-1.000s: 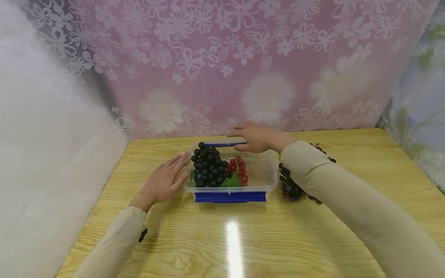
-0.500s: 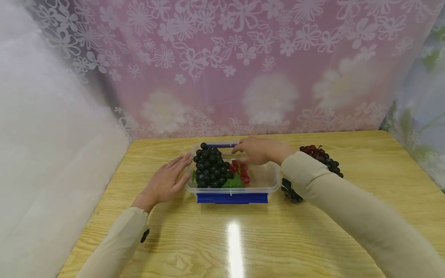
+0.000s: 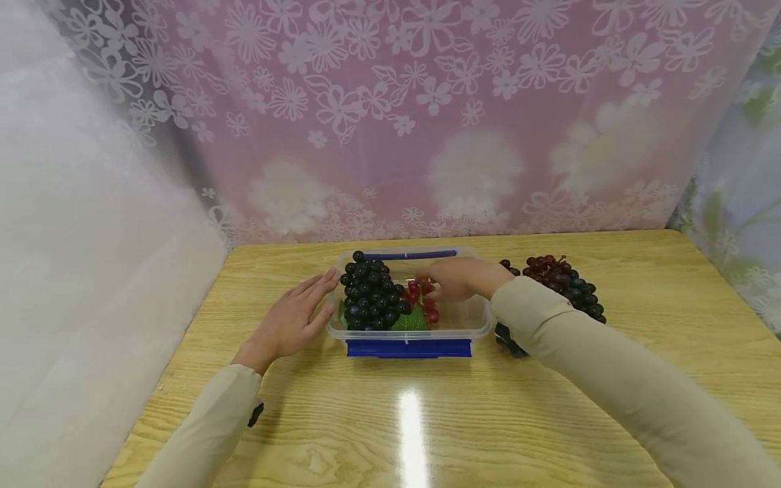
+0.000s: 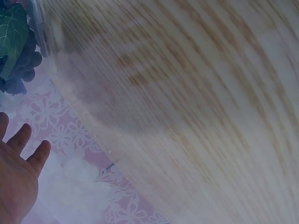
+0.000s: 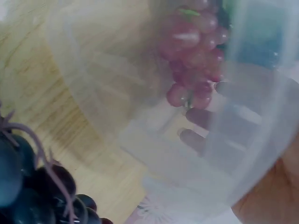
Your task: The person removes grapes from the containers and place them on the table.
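Right hand (image 3: 462, 278) just dropped from the far rim into the clear box (image 3: 476, 324), fingers closing round the red grapes (image 3: 421, 293) inside. Looks like they're coming out. Left hand (image 3: 293, 318) stays flat against the box's left side.

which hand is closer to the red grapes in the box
Right. The right hand reaches into the clear box with fingertips at the red grapes. The left hand rests flat outside the box's left wall, beyond the black grapes.
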{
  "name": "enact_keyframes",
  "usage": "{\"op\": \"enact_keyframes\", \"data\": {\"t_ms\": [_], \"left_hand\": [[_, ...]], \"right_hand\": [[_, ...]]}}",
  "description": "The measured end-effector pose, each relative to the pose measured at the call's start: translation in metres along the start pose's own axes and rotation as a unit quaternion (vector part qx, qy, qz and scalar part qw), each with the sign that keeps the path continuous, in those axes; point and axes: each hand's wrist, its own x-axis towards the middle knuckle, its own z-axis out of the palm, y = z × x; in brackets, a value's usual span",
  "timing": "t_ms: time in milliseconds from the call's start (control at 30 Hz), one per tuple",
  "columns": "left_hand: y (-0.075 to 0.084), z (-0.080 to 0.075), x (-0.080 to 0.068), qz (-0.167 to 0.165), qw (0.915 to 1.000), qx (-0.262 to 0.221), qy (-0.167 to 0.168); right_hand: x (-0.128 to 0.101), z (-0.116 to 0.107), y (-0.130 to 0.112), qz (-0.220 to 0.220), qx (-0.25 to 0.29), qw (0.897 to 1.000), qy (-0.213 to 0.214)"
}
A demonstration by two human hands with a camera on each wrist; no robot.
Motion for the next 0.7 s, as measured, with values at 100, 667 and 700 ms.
{"op": "enact_keyframes", "data": {"t_ms": [100,667,700], "left_hand": [[0.0,0.0,0.0,-0.002,1.0,0.001,0.0],[-0.003,0.003,0.001,-0.003,1.0,0.005,0.001],[-0.003,0.003,0.0,-0.004,1.0,0.004,0.002]], "right_hand": [[0.002,0.004,0.003,-0.004,-0.009,1.0,0.008],[0.005,0.016,0.005,0.005,0.053,0.999,-0.003],[0.006,0.016,0.005,0.005,0.043,0.999,0.004]]}}
